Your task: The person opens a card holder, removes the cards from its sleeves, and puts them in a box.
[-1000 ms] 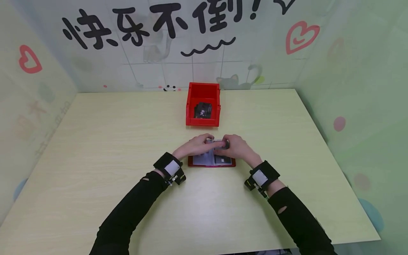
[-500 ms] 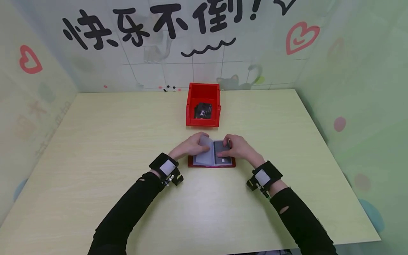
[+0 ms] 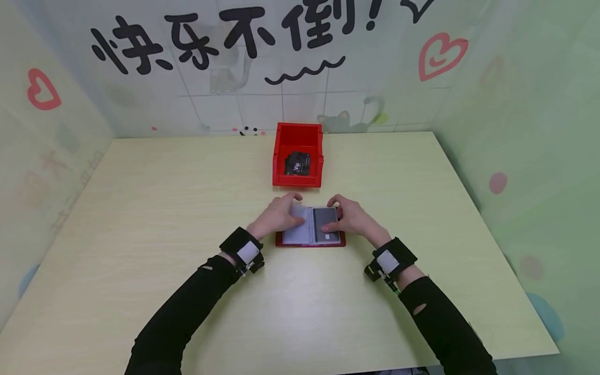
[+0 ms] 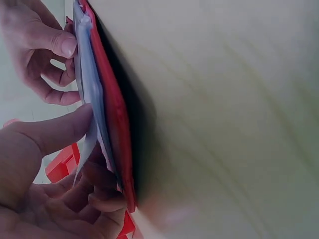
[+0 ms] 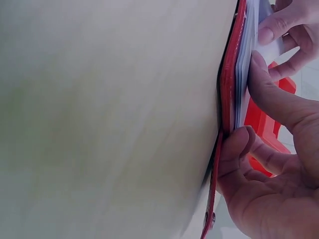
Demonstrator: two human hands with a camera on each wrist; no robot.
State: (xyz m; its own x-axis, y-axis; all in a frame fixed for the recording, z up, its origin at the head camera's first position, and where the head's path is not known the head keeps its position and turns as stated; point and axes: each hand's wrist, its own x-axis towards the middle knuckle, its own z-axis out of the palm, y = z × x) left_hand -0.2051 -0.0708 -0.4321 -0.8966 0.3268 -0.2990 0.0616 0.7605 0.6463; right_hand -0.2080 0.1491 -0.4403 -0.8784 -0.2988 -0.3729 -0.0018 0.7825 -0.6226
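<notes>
A red-covered card holder (image 3: pixel 297 237) lies open on the table, its clear sleeves spread to both sides. A dark grey card (image 3: pixel 322 217) shows in the right-hand sleeve. My left hand (image 3: pixel 275 214) pinches a clear sleeve (image 4: pixel 87 144) between thumb and fingers; in the left wrist view this sleeve stands slightly away from those beneath. My right hand (image 3: pixel 352 216) grips the right side, thumb on the stacked sleeves (image 5: pixel 242 74) and curled fingers at their outer edge. Below them, in the right wrist view, a red strap (image 5: pixel 212 194) with a metal snap hangs out.
Behind the card holder stands a red bin (image 3: pixel 297 180) holding several black cards (image 3: pixel 298 163), one printed "Vip". The pale wooden table (image 3: pixel 187 182) meets printed panels at the back and both sides.
Both hands have drawn apart from the middle of the card holder. The left hand has moved left with a sleeve, which now lies flatter, and the grey card on the right has come into view.
</notes>
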